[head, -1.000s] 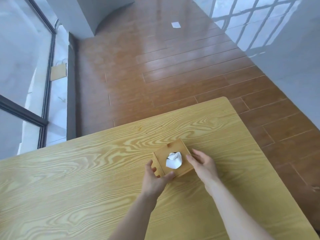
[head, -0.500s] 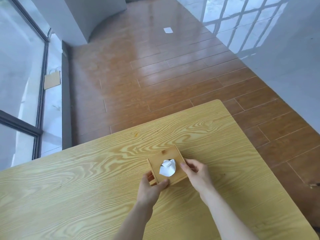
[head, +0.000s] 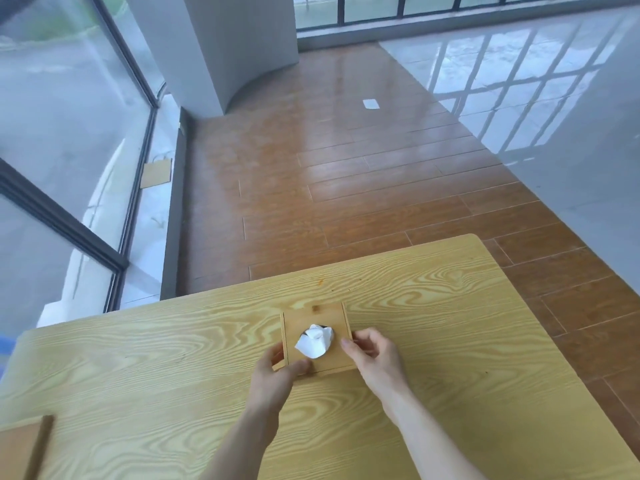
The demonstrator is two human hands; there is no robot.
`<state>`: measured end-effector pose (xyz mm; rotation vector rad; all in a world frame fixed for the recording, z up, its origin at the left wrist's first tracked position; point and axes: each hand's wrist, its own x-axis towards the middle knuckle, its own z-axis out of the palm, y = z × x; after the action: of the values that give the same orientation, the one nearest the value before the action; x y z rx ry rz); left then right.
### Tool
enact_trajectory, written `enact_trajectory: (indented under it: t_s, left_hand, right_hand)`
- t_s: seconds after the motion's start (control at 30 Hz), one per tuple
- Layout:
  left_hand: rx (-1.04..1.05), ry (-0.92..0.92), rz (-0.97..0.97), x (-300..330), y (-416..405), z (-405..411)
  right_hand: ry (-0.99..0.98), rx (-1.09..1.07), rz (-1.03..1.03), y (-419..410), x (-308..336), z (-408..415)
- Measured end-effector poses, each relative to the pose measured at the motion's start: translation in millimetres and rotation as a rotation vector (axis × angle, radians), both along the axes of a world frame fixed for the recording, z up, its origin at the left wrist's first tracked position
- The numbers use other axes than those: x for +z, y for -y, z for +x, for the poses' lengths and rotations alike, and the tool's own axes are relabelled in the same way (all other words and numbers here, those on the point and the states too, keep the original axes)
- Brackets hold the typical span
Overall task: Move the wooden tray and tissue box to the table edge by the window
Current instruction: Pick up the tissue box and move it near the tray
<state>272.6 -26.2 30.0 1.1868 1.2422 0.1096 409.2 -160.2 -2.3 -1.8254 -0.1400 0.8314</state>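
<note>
Wooden tissue box [head: 316, 337], clamped betw. left hand [head: 277, 370] & right hand [head: 375, 358] at lower-centre frame, has been squared up & slid nearer table [head: 450, 306] far edge, w/ wooden tray [head: 20, 448] seen lower left, unmoved as judged.

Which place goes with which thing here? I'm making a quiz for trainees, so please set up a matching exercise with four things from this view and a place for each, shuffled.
Things:
1. tissue box
2. wooden tray
3. left hand
4. right hand

Places:
A. bottom-left corner of the view, partly cut off
B. gripping the box's left near corner
C. middle of the table, a white tissue poking out
D. against the box's right side

Pairs: 1-C, 2-A, 3-B, 4-D
</note>
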Motion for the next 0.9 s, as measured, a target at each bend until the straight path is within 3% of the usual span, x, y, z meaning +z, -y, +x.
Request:
enact_trajectory:
  t_s: [0.47,0.9]
  left_hand:
    - [0.155,0.095,0.041,22.2,-155.7,-155.1]
    - [0.295,0.087,0.087,0.2,-307.9,-304.7]
  right_hand:
    - [0.085,0.129,-0.042,-172.7,43.3,-142.5]
    - [0.091,0.246,-0.079,-348.8,11.6,-284.3]
